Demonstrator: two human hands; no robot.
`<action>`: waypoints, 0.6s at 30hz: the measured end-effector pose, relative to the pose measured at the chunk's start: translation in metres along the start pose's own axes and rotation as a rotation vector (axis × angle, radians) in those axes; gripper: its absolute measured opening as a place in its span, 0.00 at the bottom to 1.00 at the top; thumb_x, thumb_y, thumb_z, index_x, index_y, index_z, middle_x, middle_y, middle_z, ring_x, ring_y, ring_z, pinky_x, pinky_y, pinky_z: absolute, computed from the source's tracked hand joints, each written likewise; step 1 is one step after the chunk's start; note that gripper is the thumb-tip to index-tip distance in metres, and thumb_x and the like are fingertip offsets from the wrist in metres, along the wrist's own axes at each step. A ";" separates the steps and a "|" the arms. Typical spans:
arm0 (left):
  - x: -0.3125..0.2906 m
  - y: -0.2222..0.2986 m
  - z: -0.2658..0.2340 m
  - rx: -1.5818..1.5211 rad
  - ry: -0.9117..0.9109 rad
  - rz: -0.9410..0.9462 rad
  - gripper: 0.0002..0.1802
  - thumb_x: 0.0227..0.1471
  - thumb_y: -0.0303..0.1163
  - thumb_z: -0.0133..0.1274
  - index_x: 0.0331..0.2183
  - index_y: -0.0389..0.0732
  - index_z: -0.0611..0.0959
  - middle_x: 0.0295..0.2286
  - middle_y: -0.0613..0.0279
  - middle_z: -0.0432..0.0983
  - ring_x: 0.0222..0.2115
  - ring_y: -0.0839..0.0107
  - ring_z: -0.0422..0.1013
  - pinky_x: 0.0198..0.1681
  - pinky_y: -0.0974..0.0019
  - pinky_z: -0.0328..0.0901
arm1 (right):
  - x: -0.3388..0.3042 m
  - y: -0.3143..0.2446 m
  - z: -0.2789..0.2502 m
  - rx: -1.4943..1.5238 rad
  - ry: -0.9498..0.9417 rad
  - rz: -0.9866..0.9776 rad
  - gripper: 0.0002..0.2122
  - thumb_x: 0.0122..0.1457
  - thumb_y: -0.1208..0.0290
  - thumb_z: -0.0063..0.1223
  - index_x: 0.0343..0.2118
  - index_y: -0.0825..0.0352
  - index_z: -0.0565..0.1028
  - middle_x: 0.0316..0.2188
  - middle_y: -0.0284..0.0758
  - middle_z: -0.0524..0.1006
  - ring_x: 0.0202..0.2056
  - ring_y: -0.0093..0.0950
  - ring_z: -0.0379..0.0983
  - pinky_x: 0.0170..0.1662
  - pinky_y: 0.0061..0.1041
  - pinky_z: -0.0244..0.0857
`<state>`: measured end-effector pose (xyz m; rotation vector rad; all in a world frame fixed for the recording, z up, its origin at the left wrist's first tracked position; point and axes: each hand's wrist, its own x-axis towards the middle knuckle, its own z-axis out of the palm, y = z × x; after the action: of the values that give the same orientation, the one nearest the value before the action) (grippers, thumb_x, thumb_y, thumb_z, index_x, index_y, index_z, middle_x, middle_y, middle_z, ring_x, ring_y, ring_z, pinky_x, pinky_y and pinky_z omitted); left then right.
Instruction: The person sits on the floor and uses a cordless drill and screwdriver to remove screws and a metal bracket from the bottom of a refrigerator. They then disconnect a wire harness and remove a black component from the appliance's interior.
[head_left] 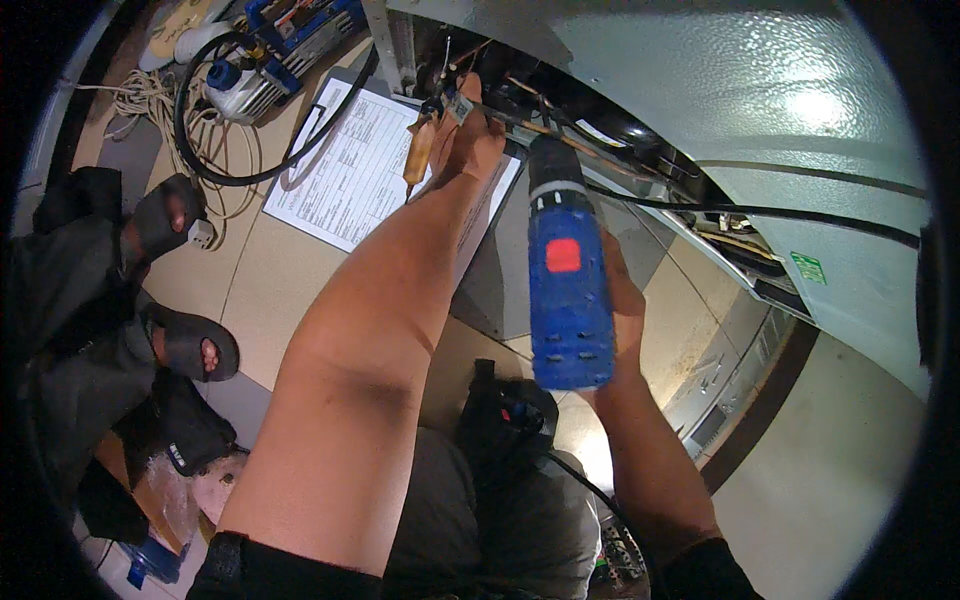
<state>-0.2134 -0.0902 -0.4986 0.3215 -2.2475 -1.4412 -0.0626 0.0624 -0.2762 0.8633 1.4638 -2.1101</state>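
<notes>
My right hand [622,300] grips a blue cordless drill [570,290] with a red square on its back. The drill's black chuck points toward the open lower compartment [600,120] of a pale grey-green appliance. Inside this compartment my left hand [472,140] is closed at the left end, by thin tubes and wires. What its fingers hold is hidden. Right beside it is a tool with an amber-yellow handle [419,152]; whether the hand holds it, I cannot tell. Beneath my left forearm lies a clipboard with printed sheets [335,160].
A black hose [180,130] loops by a blue-and-silver pump [245,90] and coiled beige cable [205,150]. Another person's sandalled feet [195,340] stand at left. A black cable [780,212] crosses the appliance front. A black bag [505,410] lies between my knees.
</notes>
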 end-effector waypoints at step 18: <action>-0.005 0.030 -0.018 0.426 -0.056 0.062 0.27 0.51 0.40 0.60 0.50 0.40 0.73 0.33 0.46 0.80 0.33 0.43 0.77 0.36 0.51 0.72 | 0.015 -0.013 0.026 -1.158 -0.079 -0.917 0.34 0.46 0.71 0.69 0.58 0.67 0.67 0.39 0.41 0.79 0.38 0.37 0.79 0.46 0.32 0.72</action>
<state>-0.1994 -0.0896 -0.4664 0.3430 -2.5760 -0.9401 -0.0882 0.0425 -0.2715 -0.4055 2.8277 -1.1899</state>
